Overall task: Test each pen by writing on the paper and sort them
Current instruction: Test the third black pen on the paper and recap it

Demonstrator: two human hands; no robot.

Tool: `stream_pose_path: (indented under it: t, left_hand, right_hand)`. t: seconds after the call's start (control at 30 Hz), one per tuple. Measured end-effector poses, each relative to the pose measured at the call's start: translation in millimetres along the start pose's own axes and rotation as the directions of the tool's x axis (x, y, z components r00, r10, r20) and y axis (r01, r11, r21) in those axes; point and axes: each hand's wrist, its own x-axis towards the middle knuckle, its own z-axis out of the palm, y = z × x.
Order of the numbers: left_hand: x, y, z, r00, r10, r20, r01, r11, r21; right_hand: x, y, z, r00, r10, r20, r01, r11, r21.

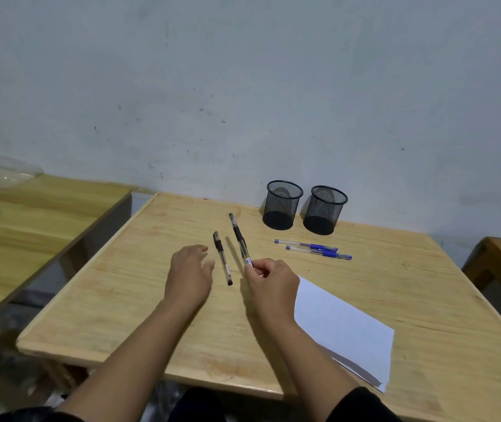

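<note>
The right hand [269, 280] has its fingertips pinched on the tail end of a black pen [239, 237], which slants up and away toward 11 o'clock, its cap end raised off the wooden table [139, 287]. The grip at the tail probably reflects a pickup rather than a writing hold; the hand would need to shift toward the tip before a stroke.

The left hand [189, 274] hovers palm-down with fingers loosely apart, holding nothing. It sits just beside a second black pen [222, 257] lying flat at its 3 o'clock, likely poised to pull the cap or take the next pen.

A white paper sheet [346, 327] lies at 4 o'clock of the right hand, within easy reach for test strokes. Two blue pens [314, 250] rest side by side at 1 o'clock, capped and roughly parallel.

Two black mesh pen cups [304, 207] stand upright near the wall at 12 to 1 o'clock, both appearing empty, presumably the sorting bins. No pen appears sorted yet.

A small printed label shows on the held pen near the fingers; its text is too small to read.
</note>
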Motion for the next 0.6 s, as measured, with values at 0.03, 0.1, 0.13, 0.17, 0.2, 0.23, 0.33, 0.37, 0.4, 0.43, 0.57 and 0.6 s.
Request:
stream_pose_path:
  t: [0.03,0.1,0.13,0.17,0.2,0.23,0.33,0.37,0.4,0.43,0.57,0.6]
  left_hand:
    - [-1.1,-6.1,2.6,1.000,0.016,0.002,-0.016,0.999,0.040]
    - [-3.8,-10.5,5.3,0.999,0.033,-0.006,-0.033,0.998,0.061]
    - [-4.4,-10.7,6.2,0.999,0.045,-0.013,-0.044,0.997,0.063]
    - [-5.0,-10.7,6.8,0.998,0.058,-0.019,-0.056,0.997,0.062]
    - [-5.0,-10.9,7.7,0.997,0.069,-0.023,-0.067,0.996,0.064]
    - [-4.5,-12.1,8.1,0.996,0.078,-0.031,-0.076,0.995,0.068]
    - [-3.9,-14.2,8.8,0.994,0.097,-0.048,-0.093,0.993,0.079]
    - [-3.9,-14.3,9.2,0.994,0.100,-0.052,-0.095,0.992,0.081]
    - [-3.8,-14.0,9.3,0.993,0.101,-0.054,-0.096,0.992,0.083]
    - [-3.6,-13.7,9.5,0.993,0.101,-0.056,-0.096,0.992,0.084]
    - [-2.9,-13.2,10.1,0.993,0.103,-0.054,-0.098,0.991,0.091]
    - [-3.0,-12.9,10.2,0.993,0.105,-0.055,-0.099,0.991,0.095]
  right_hand:
    - [-0.9,0.0,5.0,1.000,0.004,-0.018,-0.004,1.000,-0.009]
    - [-2.3,3.0,14.4,0.998,-0.012,-0.060,0.009,0.999,-0.045]
    - [-3.0,5.7,18.9,0.997,-0.029,-0.074,0.022,0.995,-0.094]
    - [-3.6,8.8,23.5,0.996,-0.043,-0.079,0.030,0.988,-0.152]
    - [-3.7,11.1,27.2,0.995,-0.053,-0.080,0.036,0.979,-0.202]
    - [-3.2,12.9,30.7,0.995,-0.056,-0.079,0.036,0.971,-0.238]
    - [-1.7,12.1,33.6,0.995,-0.067,-0.075,0.040,0.949,-0.314]
    - [-1.4,11.1,33.8,0.995,-0.074,-0.069,0.046,0.939,-0.341]
    - [-1.0,10.2,33.8,0.995,-0.078,-0.062,0.050,0.930,-0.364]
    - [-0.8,9.8,33.7,0.995,-0.078,-0.055,0.051,0.922,-0.384]
    - [-1.6,12.0,34.2,0.995,-0.098,-0.002,0.087,0.894,-0.439]
    - [-1.7,13.1,34.4,0.994,-0.105,0.013,0.100,0.889,-0.446]
